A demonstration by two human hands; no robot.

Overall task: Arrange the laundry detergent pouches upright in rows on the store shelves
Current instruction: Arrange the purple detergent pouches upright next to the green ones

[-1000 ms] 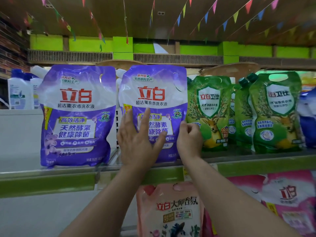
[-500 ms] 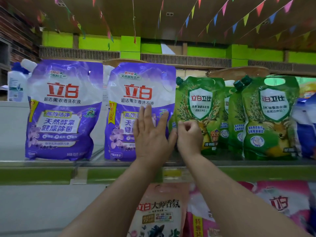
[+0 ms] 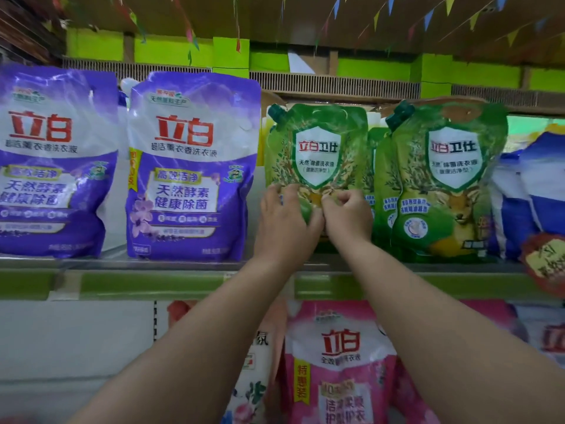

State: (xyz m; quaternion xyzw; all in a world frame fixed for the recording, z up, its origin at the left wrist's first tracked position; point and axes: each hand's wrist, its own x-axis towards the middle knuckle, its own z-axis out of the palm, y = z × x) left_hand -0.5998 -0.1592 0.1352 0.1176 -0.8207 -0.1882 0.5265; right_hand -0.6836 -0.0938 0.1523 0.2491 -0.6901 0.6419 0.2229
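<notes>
Both hands grip one upright green pouch [image 3: 316, 148] on the shelf [image 3: 183, 283]: left hand [image 3: 286, 220], right hand [image 3: 347, 217], fingers curled.

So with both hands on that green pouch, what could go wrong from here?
1. Both hands, left hand and right hand, hold only the lower front of the green pouch; its top is unsupported and could flop forward off the shelf edge.
2. The neighbouring green pouch stands close beside it; shifting the first could nudge that one over.
</notes>
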